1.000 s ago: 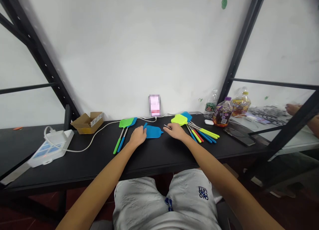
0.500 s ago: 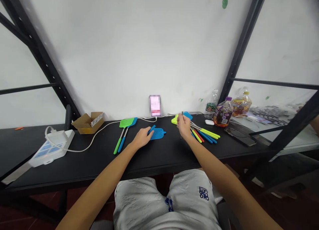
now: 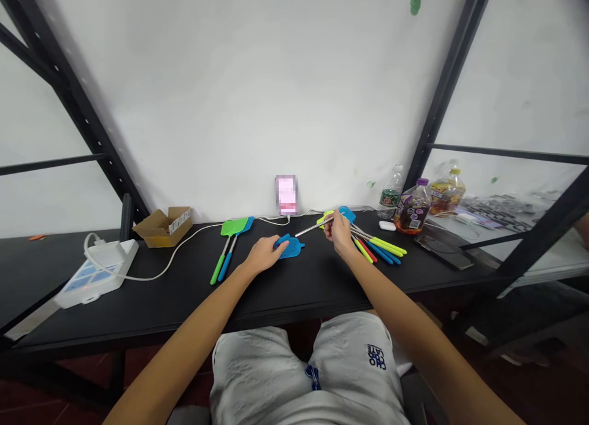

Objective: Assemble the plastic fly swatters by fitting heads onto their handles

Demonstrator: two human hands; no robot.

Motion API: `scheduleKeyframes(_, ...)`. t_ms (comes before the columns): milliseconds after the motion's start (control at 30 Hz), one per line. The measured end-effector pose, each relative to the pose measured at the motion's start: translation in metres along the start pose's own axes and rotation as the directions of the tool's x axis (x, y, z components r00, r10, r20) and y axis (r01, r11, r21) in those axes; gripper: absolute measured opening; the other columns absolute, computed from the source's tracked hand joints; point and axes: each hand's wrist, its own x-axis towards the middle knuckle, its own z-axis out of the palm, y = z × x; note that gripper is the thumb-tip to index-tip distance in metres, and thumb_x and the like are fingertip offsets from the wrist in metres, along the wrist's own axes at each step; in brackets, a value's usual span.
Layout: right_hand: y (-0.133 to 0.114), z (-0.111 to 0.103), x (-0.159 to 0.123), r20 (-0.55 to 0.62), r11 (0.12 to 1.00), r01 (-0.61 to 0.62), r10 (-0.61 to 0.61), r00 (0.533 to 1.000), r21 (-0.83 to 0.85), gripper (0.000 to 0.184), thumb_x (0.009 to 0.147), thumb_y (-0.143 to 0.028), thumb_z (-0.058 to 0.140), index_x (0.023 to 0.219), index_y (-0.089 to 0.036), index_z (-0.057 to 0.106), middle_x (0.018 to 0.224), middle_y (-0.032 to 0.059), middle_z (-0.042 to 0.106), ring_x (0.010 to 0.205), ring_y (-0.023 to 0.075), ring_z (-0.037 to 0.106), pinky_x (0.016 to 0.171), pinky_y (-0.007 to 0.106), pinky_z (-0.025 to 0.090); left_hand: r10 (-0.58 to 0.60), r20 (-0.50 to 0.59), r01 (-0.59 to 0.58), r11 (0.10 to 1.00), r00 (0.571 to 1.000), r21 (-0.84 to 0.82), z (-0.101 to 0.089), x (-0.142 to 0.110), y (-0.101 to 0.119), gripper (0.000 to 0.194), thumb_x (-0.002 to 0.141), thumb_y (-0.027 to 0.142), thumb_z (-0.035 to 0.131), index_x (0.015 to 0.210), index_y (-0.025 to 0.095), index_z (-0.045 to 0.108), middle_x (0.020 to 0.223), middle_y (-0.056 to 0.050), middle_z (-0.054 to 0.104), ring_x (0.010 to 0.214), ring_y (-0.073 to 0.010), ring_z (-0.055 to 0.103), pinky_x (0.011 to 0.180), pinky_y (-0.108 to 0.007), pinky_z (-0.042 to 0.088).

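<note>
My left hand is closed round a short blue handle and a blue fly swatter head that lies beneath it over the black table. My right hand pinches a thin metal rod. The rod slants left and down, with its free end close to the blue handle; whether they touch I cannot tell. Beside my right hand lies a pile of fly swatters with yellow, blue and red handles. Left of my left hand are a green fly swatter and a blue fly swatter.
A phone leans against the wall, with a white cable attached. On the left stand an open cardboard box and a white power strip. Bottles, an earphone case and a dark phone are on the right.
The metal rod in my right hand has swung from upright to slanting, and its end now points left at the blue handle. My left hand has barely shifted.
</note>
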Motion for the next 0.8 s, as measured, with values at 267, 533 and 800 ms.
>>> scheduleKeyframes(267, 0.0015, 0.0003, 0.0005, 0.101, 0.995, -0.035, 0.025, 0.995, 0.097, 0.041, 0.089, -0.054, 0.049, 0.074, -0.017, 0.056, 0.049, -0.0001, 0.053, 0.037, 0.01, 0.046, 0.031, 0.019, 0.027, 0.025, -0.012, -0.025, 1.0, 1.0, -0.016, 0.0007, 0.0005, 0.0002, 0.047, 0.096, 0.054, 0.033, 0.067, 0.02, 0.046, 0.062, 0.0, 0.051, 0.06, -0.0153, 0.049, 0.059, -0.027, 0.027)
scheduleKeyframes(533, 0.0003, 0.0007, -0.0006, 0.148, 0.995, -0.058, 0.045, 0.988, 0.084, 0.037, 0.088, -0.05, 0.05, 0.074, -0.016, 0.056, 0.05, 0.0007, 0.054, 0.038, 0.0104, 0.047, 0.032, 0.02, 0.029, 0.07, -0.006, -0.07, 0.995, 0.998, 0.067, -0.0013, -0.0015, 0.0002, 0.046, 0.098, 0.052, 0.032, 0.07, 0.02, 0.051, 0.066, -0.002, 0.058, 0.062, -0.0167, 0.052, 0.057, -0.028, 0.025)
scheduleKeyframes(800, 0.0011, 0.002, -0.0023, 0.245, 0.996, -0.088, 0.077, 0.966, 0.033, 0.034, 0.089, -0.047, 0.049, 0.077, -0.016, 0.057, 0.053, 0.0028, 0.059, 0.041, 0.0126, 0.053, 0.033, 0.02, 0.031, 0.129, 0.01, -0.127, 0.965, 0.992, 0.228, -0.0021, -0.0036, 0.006, 0.044, 0.099, 0.05, 0.031, 0.081, 0.02, 0.058, 0.074, -0.005, 0.065, 0.07, -0.0204, 0.061, 0.06, -0.028, 0.029)
